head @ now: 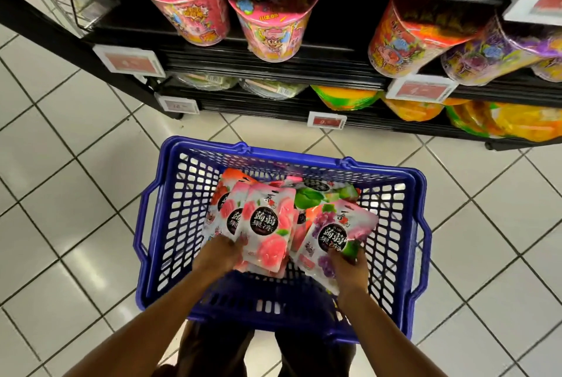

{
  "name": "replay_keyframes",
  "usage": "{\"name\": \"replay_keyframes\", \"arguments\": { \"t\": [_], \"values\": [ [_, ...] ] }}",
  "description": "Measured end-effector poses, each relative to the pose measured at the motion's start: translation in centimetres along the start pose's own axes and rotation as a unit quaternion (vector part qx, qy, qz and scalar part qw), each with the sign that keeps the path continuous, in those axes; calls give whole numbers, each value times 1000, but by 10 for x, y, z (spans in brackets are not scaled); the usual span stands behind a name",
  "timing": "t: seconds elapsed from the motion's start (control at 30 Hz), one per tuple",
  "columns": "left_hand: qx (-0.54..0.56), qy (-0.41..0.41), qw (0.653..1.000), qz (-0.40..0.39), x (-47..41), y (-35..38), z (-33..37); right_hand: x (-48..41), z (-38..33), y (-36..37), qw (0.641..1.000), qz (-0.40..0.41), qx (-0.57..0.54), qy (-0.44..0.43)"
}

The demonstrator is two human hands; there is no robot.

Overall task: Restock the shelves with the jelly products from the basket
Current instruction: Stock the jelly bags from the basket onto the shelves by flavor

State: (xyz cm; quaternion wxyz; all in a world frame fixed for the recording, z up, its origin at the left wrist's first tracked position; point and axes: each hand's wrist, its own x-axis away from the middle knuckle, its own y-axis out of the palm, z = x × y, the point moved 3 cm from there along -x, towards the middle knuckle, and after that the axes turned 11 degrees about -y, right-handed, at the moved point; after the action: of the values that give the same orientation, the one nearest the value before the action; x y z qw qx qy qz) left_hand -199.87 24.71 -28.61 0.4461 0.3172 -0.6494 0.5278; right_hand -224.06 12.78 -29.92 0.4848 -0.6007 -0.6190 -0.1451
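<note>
Head view, looking down: I see a blue plastic basket (304, 162) standing on the white tiled floor (76, 163) in front of the black shelves (273, 67). The jelly products lie inside the basket as a loose heap of flat pouches. The left hand (217, 255) grips the lower edge of a fanned stack of peach jelly pouches (266, 230), fingers curled round it, at the basket's left half. The right hand (349, 267) pinches the lower corner of a grape jelly pouch (331, 233), tilted up against the right half; I cannot tell whether the green item at its fingertips is held as well. A green apple pouch (307, 198) lies behind, between the two held groups. On the middle shelf I note pink tubs (273, 26) at left, an orange tub (404, 41) and a purple tub (492, 54) at right; price tags (129, 63) hang on the shelf edges
</note>
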Motion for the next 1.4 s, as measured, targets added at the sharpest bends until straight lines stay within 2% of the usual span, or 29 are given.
{"name": "replay_keyframes", "arguments": {
  "t": [0.07, 0.1, 0.17, 0.23, 0.3, 0.33, 0.4, 0.5, 0.63, 0.73, 0.83, 0.93, 1.03, 1.13, 1.27, 1.4],
  "values": [
    [81, 19, 988, 133, -16, -13, -7, 4, -7, -2, 985, 59, 134, -89],
    [105, 29, 979, 173, -22, -17, -10, 8, -9, 0, 961, 97, 221, -136],
    [108, 28, 976, 186, -35, -19, -15, 19, -17, 11, 916, 130, 313, -213],
    [114, 3, 981, 159, -48, -16, -17, 24, -22, 34, 934, 39, 293, -203],
    [114, -23, 986, 123, -52, -9, -16, 24, -19, 60, 959, -120, 232, -108],
    [102, -28, 988, 113, -53, -6, -14, 24, -15, 71, 961, -177, 201, -66],
    [55, -23, 991, 120, -52, -1, -12, 25, -7, 90, 956, -236, 171, -26],
    [26, -15, 993, 114, -53, -1, -15, 24, 1, 104, 963, -237, 126, -18],
    [97, -20, 994, 52, -55, -4, -20, 20, 2, 99, 965, -222, 138, 1],
    [155, -56, 986, -30, -50, -1, -27, 15, -2, 81, 974, -170, 144, 38],
    [232, -60, 964, -112, -40, 2, -25, 11, -5, 67, 982, -157, 87, 48],
    [312, -38, 939, -141, -29, 5, -16, 13, -10, 63, 981, -188, -6, 53],
    [366, -36, 913, -176, -15, 5, -10, 18, -22, 66, 959, -280, 45, 14],
    [386, -19, 901, -198, 3, -5, -11, 32, -37, 64, 944, -324, 56, -9],
    [411, 1, 892, -186, 52, -48, -15, 71, -68, 45, 946, -321, -30, -7],
    [450, 25, 873, -185, 125, -107, -12, 136, -130, 4, 940, -314, -131, -27]
  ]
}}
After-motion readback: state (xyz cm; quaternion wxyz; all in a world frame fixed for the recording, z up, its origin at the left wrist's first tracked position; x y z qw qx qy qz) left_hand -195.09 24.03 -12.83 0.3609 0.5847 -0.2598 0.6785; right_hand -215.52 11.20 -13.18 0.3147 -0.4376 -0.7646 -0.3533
